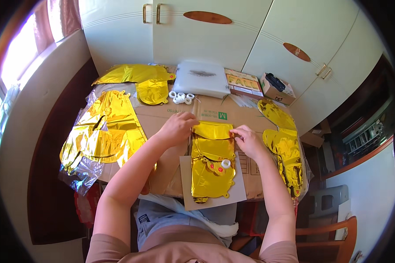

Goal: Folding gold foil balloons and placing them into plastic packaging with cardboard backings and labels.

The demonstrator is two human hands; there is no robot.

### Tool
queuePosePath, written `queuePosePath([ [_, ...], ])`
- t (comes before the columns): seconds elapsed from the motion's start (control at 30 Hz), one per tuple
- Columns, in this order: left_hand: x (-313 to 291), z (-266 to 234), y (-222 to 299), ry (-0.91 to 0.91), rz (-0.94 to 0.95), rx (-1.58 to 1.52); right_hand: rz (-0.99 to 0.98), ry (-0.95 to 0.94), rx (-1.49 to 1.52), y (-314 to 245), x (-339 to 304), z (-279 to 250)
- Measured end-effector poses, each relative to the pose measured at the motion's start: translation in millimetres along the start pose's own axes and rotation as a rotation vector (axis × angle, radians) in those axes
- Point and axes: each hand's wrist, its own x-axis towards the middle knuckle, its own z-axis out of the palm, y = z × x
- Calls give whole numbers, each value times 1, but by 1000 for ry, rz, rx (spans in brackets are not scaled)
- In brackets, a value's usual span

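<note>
In front of me lies a stack of flat gold foil balloons, partly on a pale card sheet at the near edge of the table. Its far end is folded over into a band. My left hand has its fingers closed at the band's left corner. At the right edge, my right hand pinches the foil between thumb and fingers. A small white ribbon roll rests on the balloons, beside red round marks.
More gold foil balloons lie at left, back left and right. Several white ribbon rolls sit near a plastic-wrapped pack. Behind are a flat box, an open carton and cabinets. Cardboard covers the table.
</note>
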Motion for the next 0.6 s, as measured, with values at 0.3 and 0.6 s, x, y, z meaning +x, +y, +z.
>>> queuePosePath([
  [0.3, 2, 16, -8, 5, 291, 62, 14, 50, 102, 9, 4, 8],
  [0.6, 22, -7, -5, -210, -28, -401, 79, 46, 193, 14, 5, 5],
])
